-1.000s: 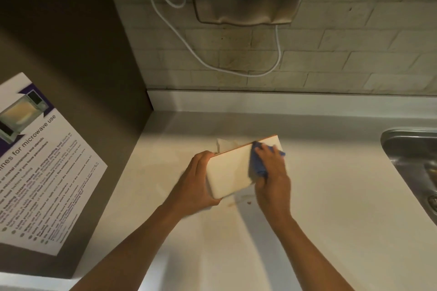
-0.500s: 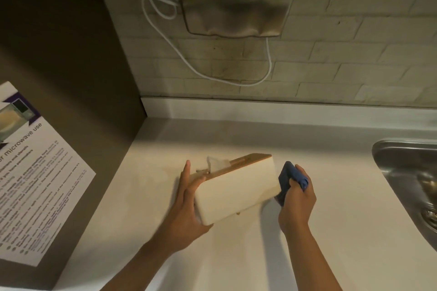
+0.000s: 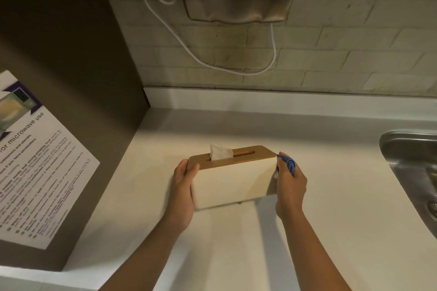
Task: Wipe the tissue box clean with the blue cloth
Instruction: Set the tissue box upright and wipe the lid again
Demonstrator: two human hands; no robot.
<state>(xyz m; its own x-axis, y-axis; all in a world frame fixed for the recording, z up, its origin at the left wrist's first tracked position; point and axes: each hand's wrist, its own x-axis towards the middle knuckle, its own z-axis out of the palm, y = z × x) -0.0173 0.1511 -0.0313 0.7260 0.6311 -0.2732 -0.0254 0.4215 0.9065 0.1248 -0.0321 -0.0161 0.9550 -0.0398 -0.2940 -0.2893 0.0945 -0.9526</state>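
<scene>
- Pale, matte counter (image 3: 236,255): it carries the work. It meets a tiled wall at its back edge, a dark panel along its left edge, and a steel sink basin (image 3: 411,163) near its right edge. Keep the work toward the counter's back-left region, well apart from the basin.
- Cream rectangular tissue box with a wooden slotted lid (image 3: 233,184): it sits upright toward the back-left part of the counter, 1 long side facing the viewer, tipped a little so the right end looks higher. Whether the base rests flat cannot be told. A white tissue (image 3: 220,152) stands out of the left half of the slot.
- Left hand (image 3: 183,192): it clasps the left end of the box, thumb on the lid's corner and palm against the end wall. Judgement: keep this clasp firm so that wiping pressure from the right does not slide the box toward the counter's left edge.
- Right hand (image 3: 289,186): it is clenched around the cloth and presses against the right end of the box.
- Small crumpled blue cloth (image 3: 289,164): only a fold shows above the right hand, at the upper right corner of the box. Judgement: the step in hand is wiping the right end wall. Draw the cloth top to bottom in overlapping passes, then cover the lid, steering clear of the tissue.
</scene>
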